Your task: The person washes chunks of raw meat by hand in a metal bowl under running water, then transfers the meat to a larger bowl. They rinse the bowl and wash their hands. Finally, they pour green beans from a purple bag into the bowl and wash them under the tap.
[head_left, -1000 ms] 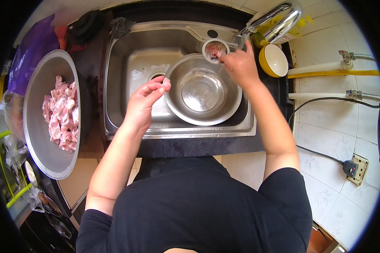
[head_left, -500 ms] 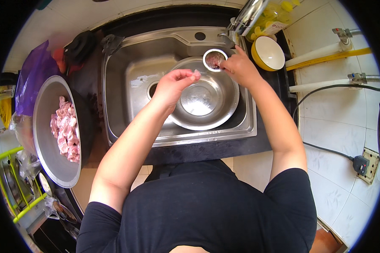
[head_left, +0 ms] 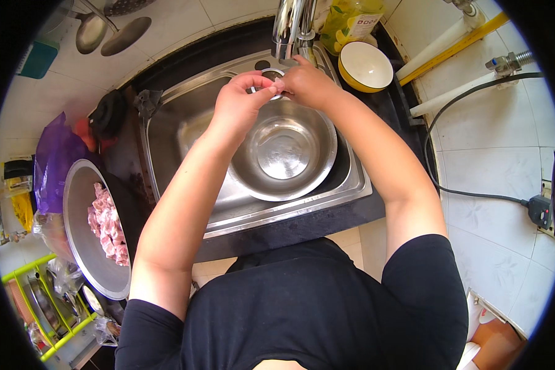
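My left hand pinches a small pale pink piece of meat between thumb and fingers. The fingertips of my right hand meet it there and close on the same piece. Behind the fingers, a small round metal cup is mostly covered, with little more than its rim in view. A wide stainless steel basin sits in the sink below my hands, toward my body. On the left, a large grey pot is tilted in the view and holds a heap of raw meat pieces.
A chrome faucet rises just beyond my right hand. A yellow bowl with a white inside and a yellow bottle stand at the sink's right back. A purple bag lies beyond the pot; ladles hang on the wall.
My right hand has moved left from the metal cup to meet my left hand at the piece of meat. The whole view has shifted and turned a little.
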`<state>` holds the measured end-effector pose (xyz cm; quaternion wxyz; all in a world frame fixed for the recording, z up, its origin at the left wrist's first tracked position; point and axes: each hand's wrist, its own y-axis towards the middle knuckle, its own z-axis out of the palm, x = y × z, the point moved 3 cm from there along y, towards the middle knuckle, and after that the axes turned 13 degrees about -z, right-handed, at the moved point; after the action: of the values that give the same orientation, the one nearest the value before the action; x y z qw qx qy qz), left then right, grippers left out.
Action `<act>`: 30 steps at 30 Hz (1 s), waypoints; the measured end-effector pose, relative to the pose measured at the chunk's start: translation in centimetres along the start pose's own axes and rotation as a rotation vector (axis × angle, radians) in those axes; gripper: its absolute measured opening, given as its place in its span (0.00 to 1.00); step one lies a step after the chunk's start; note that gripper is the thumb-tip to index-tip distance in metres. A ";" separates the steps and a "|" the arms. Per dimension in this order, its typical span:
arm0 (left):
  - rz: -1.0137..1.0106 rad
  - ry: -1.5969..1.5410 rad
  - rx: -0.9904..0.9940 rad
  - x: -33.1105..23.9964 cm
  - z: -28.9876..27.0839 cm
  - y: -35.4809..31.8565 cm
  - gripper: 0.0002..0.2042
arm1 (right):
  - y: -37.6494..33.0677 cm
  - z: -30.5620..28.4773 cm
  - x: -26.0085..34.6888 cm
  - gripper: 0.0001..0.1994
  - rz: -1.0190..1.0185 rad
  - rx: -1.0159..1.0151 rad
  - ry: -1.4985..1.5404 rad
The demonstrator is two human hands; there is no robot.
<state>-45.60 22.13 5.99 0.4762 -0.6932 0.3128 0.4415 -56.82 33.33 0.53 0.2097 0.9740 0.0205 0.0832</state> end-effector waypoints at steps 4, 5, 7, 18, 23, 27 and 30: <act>-0.037 -0.010 0.007 0.4 -0.1 0.6 0.11 | -0.5 0.2 -0.3 0.06 0.069 0.187 0.091; -0.032 -0.023 0.029 0.8 -0.1 0.9 0.11 | -0.6 -0.1 -0.1 0.05 0.056 0.188 0.076; -0.021 -0.049 0.075 1.4 -0.1 1.6 0.12 | -1.0 -0.7 0.7 0.04 0.032 0.190 0.046; 0.454 0.636 -0.211 2.2 0.5 -1.5 0.04 | -5.0 -0.1 6.1 0.04 0.055 0.164 -0.052; 0.511 0.719 -0.230 3.6 -0.5 -2.1 0.04 | -4.9 0.5 5.9 0.03 0.015 0.176 -0.094; 0.453 0.638 -0.295 3.5 -1.6 -2.6 0.03 | -2.9 0.5 3.3 0.04 -0.039 0.072 -0.087; 0.425 0.622 -0.384 3.7 -3.0 -3.3 0.03 | -1.4 0.7 0.9 0.02 -0.034 -0.008 -0.007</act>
<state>-40.25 20.44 4.36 0.1197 -0.7897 0.4897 0.3497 -55.82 34.45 -0.52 0.2149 0.9730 0.0360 0.0764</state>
